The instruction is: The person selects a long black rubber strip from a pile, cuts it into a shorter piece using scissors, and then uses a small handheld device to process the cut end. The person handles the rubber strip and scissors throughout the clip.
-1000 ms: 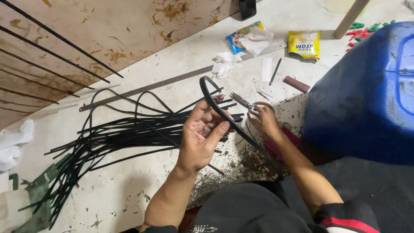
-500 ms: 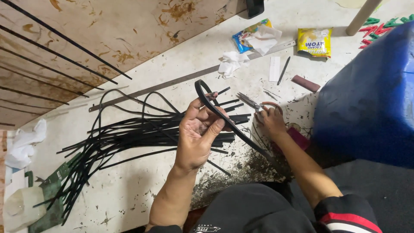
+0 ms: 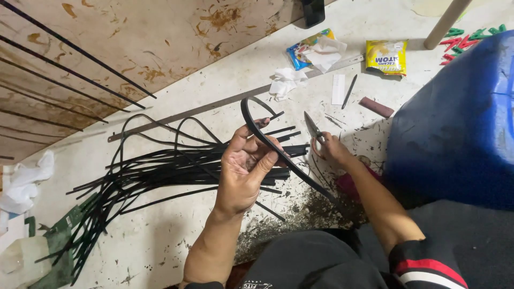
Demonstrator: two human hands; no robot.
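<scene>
Nearest the camera, the left hand (image 3: 246,168) is turning palm up and gripping a curved black strip (image 3: 267,142), which is running across the fingers (image 3: 266,160) with the thumb pressing against it near its upper bend; the strip is arching above the hand and trailing down to the right toward the dark debris on the floor. Just beside it, the right hand (image 3: 333,151) is closing around the handles of a pair of scissors (image 3: 313,128), whose blades are pointing up and left, close to the strip but not touching it. Behind the left hand a pile of black strips (image 3: 160,171) is lying spread across the pale floor (image 3: 160,235). Further out, a long metal ruler (image 3: 214,107) is lying along the edge of a stained board (image 3: 134,48). At the far side, crumpled tissue (image 3: 286,81), a yellow packet (image 3: 386,56) and a blue barrel (image 3: 455,123) are sitting.
</scene>
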